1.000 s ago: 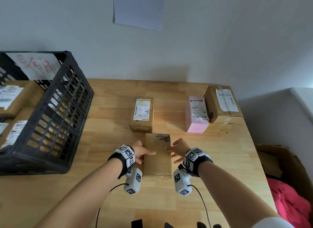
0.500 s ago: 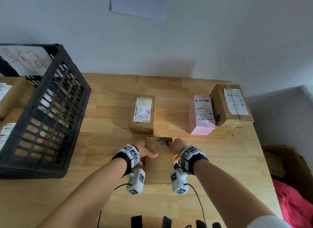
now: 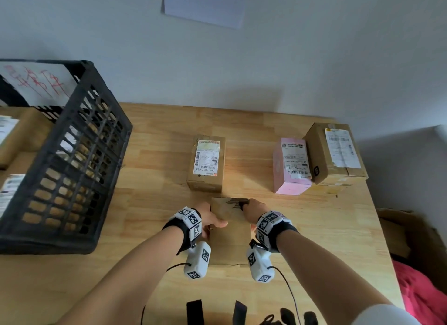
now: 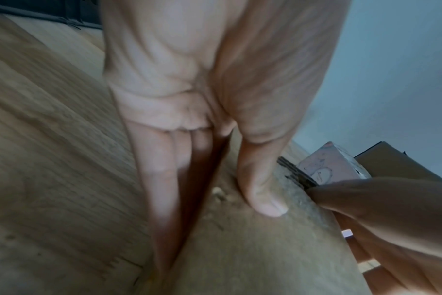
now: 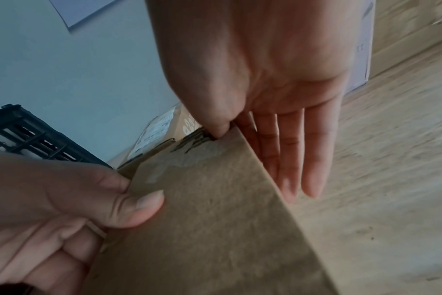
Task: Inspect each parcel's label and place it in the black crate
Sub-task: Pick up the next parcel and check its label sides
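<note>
A plain brown cardboard parcel (image 3: 229, 235) lies lengthwise on the wooden table (image 3: 314, 228) in front of me, with no label showing on its top face. My left hand (image 3: 212, 224) grips its left side, the thumb on top (image 4: 267, 207) and the fingers down the side. My right hand (image 3: 249, 211) pinches the far right corner with the thumb (image 5: 220, 127) on top, while its fingers (image 5: 290, 159) run straight along the right side. The black crate (image 3: 72, 155) stands at the left with several labelled parcels inside.
Beyond the held parcel stands a small brown box (image 3: 206, 164) with its label up. A pink box (image 3: 291, 166) and a larger brown box (image 3: 335, 153) sit at the back right. An open carton (image 3: 411, 240) and red cloth (image 3: 420, 293) lie past the table's right edge.
Both hands have closed in on the plain parcel's sides; the right thumb has moved up to its far right corner. The parcel has stayed where it was.
</note>
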Available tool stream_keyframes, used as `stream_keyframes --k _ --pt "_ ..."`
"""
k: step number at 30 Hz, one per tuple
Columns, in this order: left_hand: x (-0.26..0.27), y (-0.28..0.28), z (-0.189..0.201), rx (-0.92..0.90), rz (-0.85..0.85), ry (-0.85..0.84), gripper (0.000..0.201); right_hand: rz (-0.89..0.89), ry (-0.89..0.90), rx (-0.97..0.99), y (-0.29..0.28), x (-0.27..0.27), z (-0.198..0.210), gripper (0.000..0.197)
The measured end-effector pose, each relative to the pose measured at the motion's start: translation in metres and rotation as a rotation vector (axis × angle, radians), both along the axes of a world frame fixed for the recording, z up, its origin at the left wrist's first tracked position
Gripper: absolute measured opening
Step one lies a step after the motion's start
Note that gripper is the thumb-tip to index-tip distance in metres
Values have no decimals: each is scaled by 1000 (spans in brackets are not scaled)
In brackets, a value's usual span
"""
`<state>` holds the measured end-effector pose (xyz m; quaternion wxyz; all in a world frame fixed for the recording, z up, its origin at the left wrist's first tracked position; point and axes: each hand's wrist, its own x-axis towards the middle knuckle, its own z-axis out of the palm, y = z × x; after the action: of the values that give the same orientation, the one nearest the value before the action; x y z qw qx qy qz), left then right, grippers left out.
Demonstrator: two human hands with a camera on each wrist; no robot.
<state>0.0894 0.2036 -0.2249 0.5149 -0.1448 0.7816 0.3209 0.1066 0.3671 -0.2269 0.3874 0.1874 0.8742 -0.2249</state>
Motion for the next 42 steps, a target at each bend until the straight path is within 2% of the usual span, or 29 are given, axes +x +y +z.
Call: stream_keyframes --k 3,5,6,9,11,16,19,24,26,30,34,36,40,42 --pt "3 1 -1 -22 -12 65 100 -93 -49 -93 2 -2 -4 44" --pt "9 0 1 -15 2 94 99 -157 -75 -161 6 1 -8 53" --pt "12 0 1 -10 3 113 96 -189 -77 -189 8 4 -10 52" --pt "20 -5 4 7 11 143 90 -314 -77 -280 5 21 17 41" --pt "23 -6 8 27 31 119 91 -381 -85 -331 5 30 25 44" --pt "27 -2 32 185 269 13 96 -469 13 -383 12 41 39 81" --pt "28 0 49 251 431 27 100 -501 104 -374 14 46 47 91" --pt "27 8 67 313 477 155 91 -636 298 -429 19 50 57 77" --pt "27 9 67 346 510 196 94 -651 351 -449 23 51 59 76" --pt "32 8 57 321 471 249 104 -593 340 -478 23 56 57 70" --pt "35 3 48 306 448 208 110 -537 266 -463 19 57 53 68" --pt "34 -1 46 329 474 182 101 -537 227 -495 19 55 53 68" --pt "40 -4 51 353 465 144 55 -463 153 -499 20 54 55 59" --pt "40 -4 51 338 468 157 49 -461 155 -498 20 54 56 58"
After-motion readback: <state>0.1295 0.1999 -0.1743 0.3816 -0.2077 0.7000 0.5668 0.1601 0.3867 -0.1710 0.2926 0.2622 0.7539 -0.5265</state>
